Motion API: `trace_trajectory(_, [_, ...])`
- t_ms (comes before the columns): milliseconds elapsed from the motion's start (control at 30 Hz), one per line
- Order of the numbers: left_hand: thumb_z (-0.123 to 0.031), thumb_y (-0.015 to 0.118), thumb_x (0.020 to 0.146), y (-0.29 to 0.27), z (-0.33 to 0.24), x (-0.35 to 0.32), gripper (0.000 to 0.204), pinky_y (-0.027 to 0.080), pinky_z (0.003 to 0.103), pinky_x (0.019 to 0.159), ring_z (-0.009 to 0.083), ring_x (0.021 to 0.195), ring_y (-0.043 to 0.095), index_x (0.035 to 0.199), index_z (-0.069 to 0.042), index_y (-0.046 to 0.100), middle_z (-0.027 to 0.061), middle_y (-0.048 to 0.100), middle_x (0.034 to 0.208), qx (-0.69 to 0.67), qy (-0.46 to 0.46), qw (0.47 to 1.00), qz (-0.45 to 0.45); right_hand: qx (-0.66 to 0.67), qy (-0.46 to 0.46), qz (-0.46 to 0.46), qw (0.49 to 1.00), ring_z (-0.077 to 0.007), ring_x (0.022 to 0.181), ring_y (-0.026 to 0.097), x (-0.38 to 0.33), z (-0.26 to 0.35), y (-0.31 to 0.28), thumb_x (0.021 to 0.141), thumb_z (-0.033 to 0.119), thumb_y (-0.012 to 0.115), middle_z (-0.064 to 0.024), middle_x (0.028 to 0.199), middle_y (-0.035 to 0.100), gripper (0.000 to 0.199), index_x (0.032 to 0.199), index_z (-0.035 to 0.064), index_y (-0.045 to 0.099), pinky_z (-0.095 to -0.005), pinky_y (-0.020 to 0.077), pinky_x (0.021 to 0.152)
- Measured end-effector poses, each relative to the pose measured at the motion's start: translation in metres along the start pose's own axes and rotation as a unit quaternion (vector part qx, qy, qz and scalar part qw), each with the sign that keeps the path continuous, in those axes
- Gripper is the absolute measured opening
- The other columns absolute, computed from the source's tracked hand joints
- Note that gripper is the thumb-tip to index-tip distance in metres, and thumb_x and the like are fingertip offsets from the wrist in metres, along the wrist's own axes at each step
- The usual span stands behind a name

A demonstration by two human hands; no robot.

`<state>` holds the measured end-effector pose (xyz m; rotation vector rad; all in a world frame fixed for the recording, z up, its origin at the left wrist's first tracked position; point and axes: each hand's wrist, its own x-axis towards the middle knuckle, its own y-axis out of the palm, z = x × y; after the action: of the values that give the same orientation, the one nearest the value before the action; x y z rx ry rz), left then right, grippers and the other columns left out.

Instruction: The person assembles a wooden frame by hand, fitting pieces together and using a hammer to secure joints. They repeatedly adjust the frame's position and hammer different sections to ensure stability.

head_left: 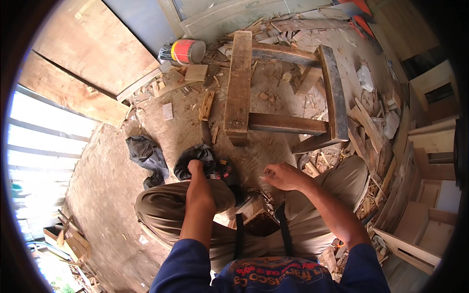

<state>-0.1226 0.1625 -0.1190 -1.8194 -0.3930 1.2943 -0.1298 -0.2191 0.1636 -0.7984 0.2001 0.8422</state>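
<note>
Gritty floor (107, 195); left hand (195, 167) holds a crumpled black bag (204, 156).

dusty brown floor (107, 200); plywood panels (95, 46) upper left; bright slatted opening (49, 129) below.

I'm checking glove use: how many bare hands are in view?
2: the left hand, at a dark bag, and the right hand, between the knees.

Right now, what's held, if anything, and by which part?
The left hand grips a crumpled black plastic bag by its near side; the right hand holds nothing visible.
</note>
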Motion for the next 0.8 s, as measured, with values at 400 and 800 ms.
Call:
trace_trajectory(400, [-0.013,0.056,0.093,-0.020,-0.012,-0.037,0.026,0.057,0.046,0.087,0.0355,0.106,0.069,0.107,-0.003,0.074,0.0182,0.071,0.114,-0.029,-0.009,0.997,-0.070,-0.039,0.002,0.018,0.999,-0.0403,0.097,0.067,0.012,-0.008,0.009,0.094,0.043,0.060,-0.0227,0.097,0.070,0.046,0.106,-0.0017,0.064,-0.0466,0.0519,0.084])
trace_trajectory(800, [-0.026,0.073,0.084,-0.075,0.009,-0.025,0.035,0.055,0.042,0.082,0.0321,0.089,0.072,0.100,0.005,0.074,0.0226,0.073,0.099,-0.337,0.155,0.910,-0.184,-0.125,-0.117,-0.022,0.985,-0.0432,0.096,0.065,0.038,0.005,0.004,0.094,0.046,0.058,-0.0270,0.094,0.067,0.052,0.106,-0.0046,0.063,-0.0487,0.0509,0.083])
